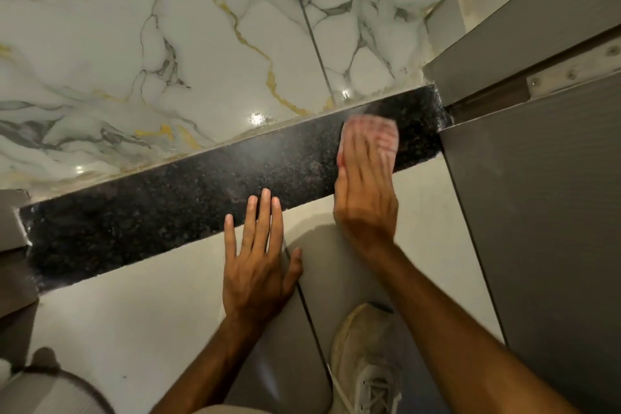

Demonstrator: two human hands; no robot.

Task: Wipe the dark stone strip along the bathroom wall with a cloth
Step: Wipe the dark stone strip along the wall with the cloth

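A dark speckled stone strip [168, 212] runs diagonally from lower left to upper right, between the veined marble surface and the pale floor tile. My right hand [366, 185] presses a pink-and-white cloth [379, 131] flat onto the strip near its right end; the cloth and fingers are motion-blurred. My left hand [258, 255] lies flat with fingers spread on the pale tile, its fingertips just over the strip's near edge. It holds nothing.
A grey door and frame [537, 178] stand to the right, ending the strip. White marble tile with gold and grey veins [168, 60] fills the far side. A white sneaker [366, 356] rests on the floor below my right arm. A grey block [13, 228] borders the strip's left end.
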